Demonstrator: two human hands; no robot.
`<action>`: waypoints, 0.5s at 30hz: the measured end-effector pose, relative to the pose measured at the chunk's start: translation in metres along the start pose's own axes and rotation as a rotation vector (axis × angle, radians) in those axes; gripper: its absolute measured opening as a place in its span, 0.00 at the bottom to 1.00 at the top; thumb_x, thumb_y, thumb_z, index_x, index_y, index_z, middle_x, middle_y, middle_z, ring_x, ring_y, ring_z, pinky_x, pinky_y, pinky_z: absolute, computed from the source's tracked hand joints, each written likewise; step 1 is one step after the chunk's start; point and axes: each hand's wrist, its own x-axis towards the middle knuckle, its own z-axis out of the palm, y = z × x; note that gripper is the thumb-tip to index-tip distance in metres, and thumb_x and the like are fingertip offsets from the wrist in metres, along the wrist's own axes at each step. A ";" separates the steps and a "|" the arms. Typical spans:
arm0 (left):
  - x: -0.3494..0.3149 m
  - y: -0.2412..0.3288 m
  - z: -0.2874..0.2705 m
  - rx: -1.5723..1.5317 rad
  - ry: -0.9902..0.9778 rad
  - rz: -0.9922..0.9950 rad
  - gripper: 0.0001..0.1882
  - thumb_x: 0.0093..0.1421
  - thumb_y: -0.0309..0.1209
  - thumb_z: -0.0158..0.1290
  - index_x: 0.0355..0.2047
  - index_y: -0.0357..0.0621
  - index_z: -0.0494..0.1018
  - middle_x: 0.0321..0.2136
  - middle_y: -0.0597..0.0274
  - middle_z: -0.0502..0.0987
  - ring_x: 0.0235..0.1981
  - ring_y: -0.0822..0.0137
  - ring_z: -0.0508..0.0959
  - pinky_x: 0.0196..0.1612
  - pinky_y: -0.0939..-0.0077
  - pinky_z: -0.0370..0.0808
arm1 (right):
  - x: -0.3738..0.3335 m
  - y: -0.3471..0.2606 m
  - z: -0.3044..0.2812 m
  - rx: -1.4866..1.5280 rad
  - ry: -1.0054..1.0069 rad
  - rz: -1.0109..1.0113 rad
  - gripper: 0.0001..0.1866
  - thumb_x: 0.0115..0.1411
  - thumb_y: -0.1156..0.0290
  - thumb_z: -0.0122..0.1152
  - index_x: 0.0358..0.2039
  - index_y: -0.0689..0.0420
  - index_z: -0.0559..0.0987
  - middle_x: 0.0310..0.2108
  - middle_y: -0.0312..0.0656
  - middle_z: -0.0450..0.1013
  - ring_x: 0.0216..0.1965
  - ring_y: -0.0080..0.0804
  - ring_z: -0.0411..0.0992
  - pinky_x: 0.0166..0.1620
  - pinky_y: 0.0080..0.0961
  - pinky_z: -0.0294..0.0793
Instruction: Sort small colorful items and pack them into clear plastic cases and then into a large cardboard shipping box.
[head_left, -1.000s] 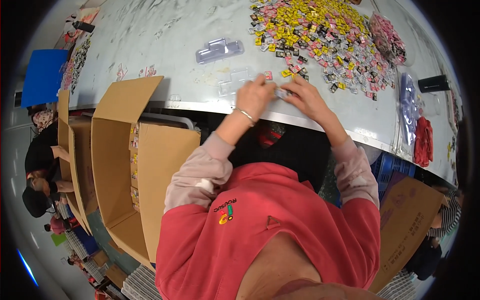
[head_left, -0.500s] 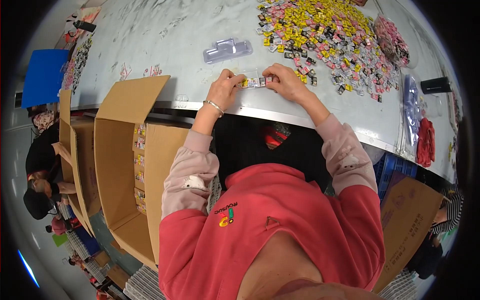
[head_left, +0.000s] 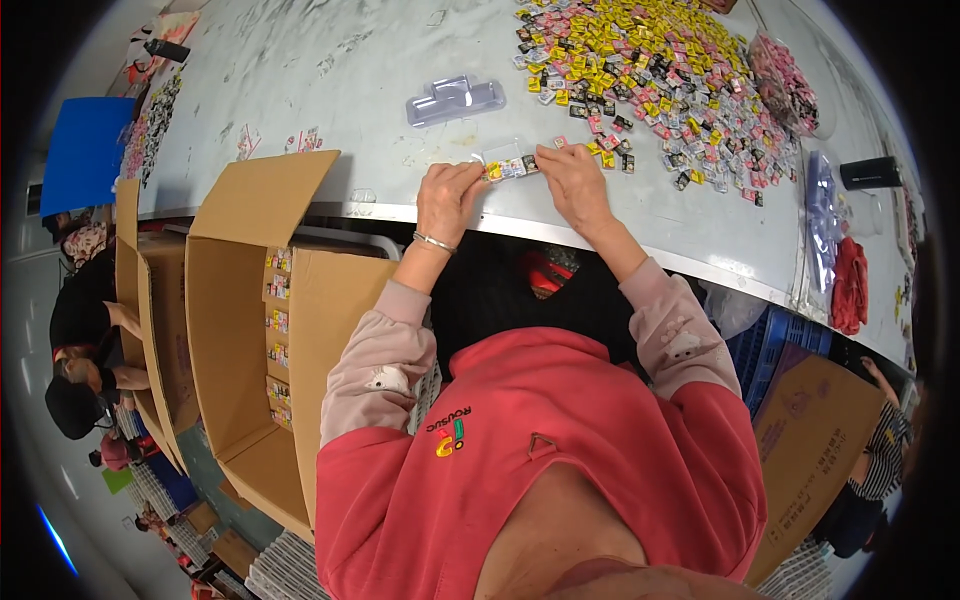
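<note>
A small clear plastic tray filled with little coloured packets rests near the front edge of the pale table. My left hand grips its left end and my right hand grips its right end. Just beyond my hands lies an empty clear plastic tray. A big heap of small yellow, pink and black packets spreads over the table to the far right of my hands.
An open cardboard box with stacked filled trays inside stands below the table at my left. A second box sits at the lower right. A red cloth and clear bags lie at the table's right edge. Another person crouches at far left.
Both hands have drawn the filled tray leftward and toward the table's front edge, away from the heap of packets.
</note>
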 end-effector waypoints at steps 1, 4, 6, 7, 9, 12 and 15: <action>-0.003 0.004 -0.001 0.089 -0.034 0.039 0.16 0.46 0.23 0.59 0.38 0.40 0.76 0.37 0.55 0.78 0.36 0.55 0.75 0.39 0.67 0.72 | -0.002 -0.003 -0.003 -0.001 -0.001 -0.002 0.12 0.48 0.78 0.55 0.35 0.59 0.79 0.43 0.36 0.74 0.39 0.35 0.68 0.43 0.28 0.68; -0.019 0.010 0.002 0.211 -0.087 0.076 0.20 0.47 0.23 0.58 0.43 0.39 0.73 0.46 0.55 0.74 0.43 0.54 0.72 0.43 0.64 0.70 | -0.007 -0.010 -0.010 -0.103 -0.100 -0.051 0.18 0.49 0.80 0.53 0.43 0.61 0.76 0.49 0.39 0.70 0.44 0.38 0.66 0.46 0.30 0.66; -0.029 0.008 0.005 0.208 -0.132 0.071 0.25 0.48 0.23 0.57 0.49 0.37 0.69 0.52 0.54 0.68 0.52 0.52 0.67 0.48 0.60 0.66 | -0.007 -0.013 -0.012 -0.124 -0.155 -0.013 0.21 0.47 0.81 0.51 0.45 0.62 0.74 0.51 0.40 0.67 0.47 0.39 0.64 0.48 0.30 0.63; -0.030 0.008 0.004 0.209 -0.131 0.073 0.25 0.48 0.23 0.57 0.49 0.37 0.69 0.52 0.54 0.68 0.52 0.52 0.67 0.48 0.60 0.66 | -0.007 -0.017 -0.012 -0.125 -0.154 -0.013 0.21 0.47 0.81 0.51 0.45 0.62 0.74 0.51 0.40 0.67 0.47 0.39 0.64 0.48 0.30 0.63; -0.030 0.010 0.003 0.231 -0.176 0.043 0.25 0.50 0.25 0.55 0.51 0.38 0.67 0.54 0.53 0.66 0.55 0.49 0.64 0.53 0.54 0.62 | -0.009 -0.026 -0.009 -0.216 -0.114 -0.021 0.22 0.46 0.83 0.50 0.45 0.62 0.74 0.51 0.43 0.67 0.47 0.41 0.65 0.49 0.33 0.63; -0.028 0.022 -0.004 0.297 -0.245 0.003 0.26 0.53 0.28 0.54 0.53 0.40 0.65 0.57 0.53 0.63 0.59 0.47 0.60 0.56 0.47 0.57 | -0.011 -0.012 -0.007 -0.089 -0.112 0.058 0.22 0.46 0.83 0.49 0.45 0.61 0.74 0.50 0.46 0.68 0.46 0.44 0.66 0.49 0.36 0.64; -0.023 0.027 -0.008 0.292 -0.208 0.012 0.28 0.55 0.31 0.53 0.57 0.44 0.62 0.60 0.53 0.58 0.61 0.48 0.56 0.58 0.46 0.54 | 0.020 0.010 -0.030 0.016 -0.055 0.068 0.21 0.47 0.82 0.49 0.44 0.60 0.75 0.48 0.47 0.69 0.46 0.47 0.66 0.50 0.37 0.65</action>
